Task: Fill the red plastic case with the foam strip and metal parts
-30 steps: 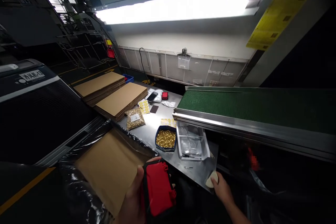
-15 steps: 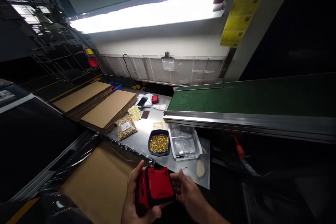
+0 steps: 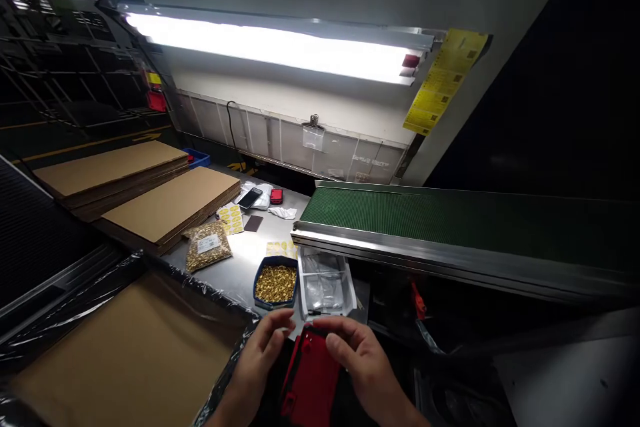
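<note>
A red and black plastic case (image 3: 313,377) is held low at the front, tilted with one broad red face showing. My right hand (image 3: 367,363) grips its upper right edge, the thumb on the face and the fingers over the top. On the other side my left hand (image 3: 257,360) is beside the case, fingers curved and thumb apart, with nothing visible in it. Just beyond the hands are a dark blue tray (image 3: 257,285) of small brass-coloured parts and a white divided tray (image 3: 352,287) holding clear plastic bags and a black pen.
A green conveyor belt (image 3: 380,213) runs off to the right. Left lie stacked cardboard sheets (image 3: 173,203), a bag of brass parts (image 3: 209,247) and a black-lined box (image 3: 125,347). A phone (image 3: 250,198), a small red case (image 3: 277,196) and yellow sticker sheets (image 3: 231,219) rest farther back.
The case has turned and dropped lower. My left hand has let go of it and moved off its side, while my right hand has taken hold of its edge. The view has shifted right.
</note>
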